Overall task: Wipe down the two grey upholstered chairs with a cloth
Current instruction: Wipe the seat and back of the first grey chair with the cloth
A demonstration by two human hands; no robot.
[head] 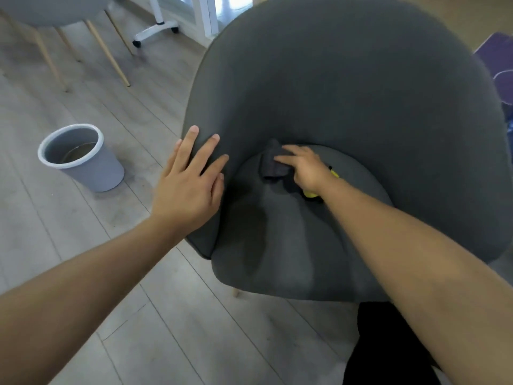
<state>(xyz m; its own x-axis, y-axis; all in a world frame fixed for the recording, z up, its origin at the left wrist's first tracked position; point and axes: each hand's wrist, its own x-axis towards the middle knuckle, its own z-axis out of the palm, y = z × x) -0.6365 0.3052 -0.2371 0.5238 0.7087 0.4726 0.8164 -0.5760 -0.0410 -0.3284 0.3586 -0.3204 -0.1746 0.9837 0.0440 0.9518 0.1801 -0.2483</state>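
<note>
Wiping is in hand on the near grey chair (347, 79), and the work looks to be at an early-to-middle stage.

Right hand (305, 168): its fingers (291, 148) lie fairly straight across a dark, bunched cloth (273, 165) and press it onto the upholstery. A thumb pinch cannot be confirmed. The cloth sits directly beneath those fingers and spills just past the fingertips, at the seam where the seat cushion meets the backrest. A small yellow item (309, 193), not identifiable, lies on the seat under the wrist, behind the fingers.

Left hand (188, 187): its fingers (191, 140) are spread and flat, resting over the edge of the chair's side wing. They hold nothing and appear to steady the chair. The cloth lies near these fingertips, just inside the wing.

Progress, as a judgement: the fabric shows no clear wiped or unwiped areas, so coverage cannot be verified. With the cloth at the rear seam, the tall backrest beyond the right fingers, the wings and the front of the seat below the wrist may remain to be done.

The second chair (41, 9) stands well apart, far beyond the left fingertips, with only its underside and wooden legs in view. No cloth touches it, and it is presumably outstanding.

A grey bin (83, 168) stands on the floor (166, 315) outboard of the left hand.
</note>
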